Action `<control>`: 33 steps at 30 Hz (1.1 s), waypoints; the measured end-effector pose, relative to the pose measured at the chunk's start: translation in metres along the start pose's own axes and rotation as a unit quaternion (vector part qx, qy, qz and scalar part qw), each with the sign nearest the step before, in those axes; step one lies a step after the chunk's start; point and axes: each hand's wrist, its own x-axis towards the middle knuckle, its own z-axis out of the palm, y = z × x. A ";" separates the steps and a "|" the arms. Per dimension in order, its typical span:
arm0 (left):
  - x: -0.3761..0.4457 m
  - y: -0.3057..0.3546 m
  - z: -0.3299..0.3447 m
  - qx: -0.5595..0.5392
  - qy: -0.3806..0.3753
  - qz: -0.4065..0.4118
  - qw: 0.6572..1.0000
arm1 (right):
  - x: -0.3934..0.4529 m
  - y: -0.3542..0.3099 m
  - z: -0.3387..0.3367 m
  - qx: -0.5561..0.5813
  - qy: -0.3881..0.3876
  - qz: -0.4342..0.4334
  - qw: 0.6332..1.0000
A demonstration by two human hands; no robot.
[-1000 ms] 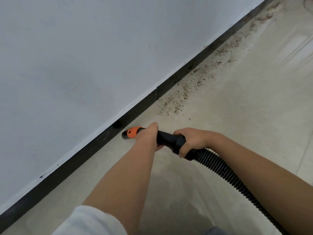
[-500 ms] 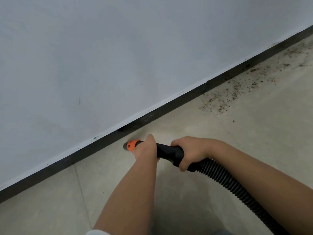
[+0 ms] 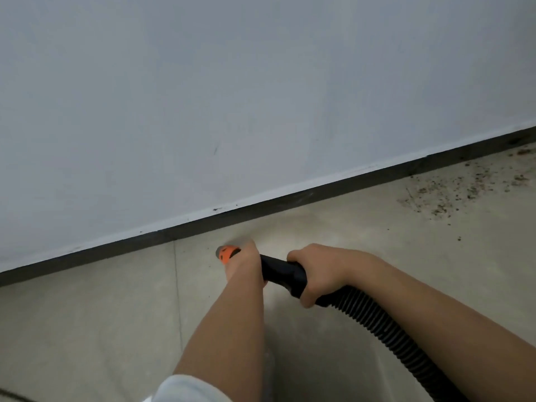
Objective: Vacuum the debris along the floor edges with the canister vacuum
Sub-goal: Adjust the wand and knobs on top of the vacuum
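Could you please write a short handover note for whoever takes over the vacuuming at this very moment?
Left hand grips the nozzle pipe just behind its orange tip; right hand grips the pipe where it meets the ribbed hose.
The tip sits low over the floor, close to the dark skirting board.
Done: the floor along the skirting around the tip looks free of debris.
Left: a patch of dark debris lies along the floor edge further right; move the tip there. The canister is out of view.
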 end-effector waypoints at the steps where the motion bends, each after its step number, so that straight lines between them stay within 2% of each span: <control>1: 0.009 0.001 -0.009 -0.005 0.018 -0.008 1.000 | 0.009 -0.006 0.004 -0.010 -0.003 -0.012 1.000; 4: 0.030 0.001 -0.027 0.001 0.066 0.008 0.998 | 0.030 -0.019 0.013 -0.038 -0.003 -0.040 0.998; 9: 0.043 0.007 -0.028 -0.058 0.052 0.036 0.996 | 0.050 -0.018 0.006 -0.030 -0.010 -0.049 0.998; 16: 0.054 0.007 -0.052 -0.082 0.109 0.038 0.990 | 0.072 -0.048 0.007 -0.084 -0.042 -0.073 0.993; 25: 0.027 -0.025 -0.041 -0.098 0.089 -0.008 0.991 | 0.036 -0.045 -0.010 -0.154 -0.109 -0.048 0.981; 33: -0.006 -0.031 0.010 -0.065 0.030 0.013 0.997 | -0.013 -0.007 -0.024 -0.115 -0.070 0.014 0.991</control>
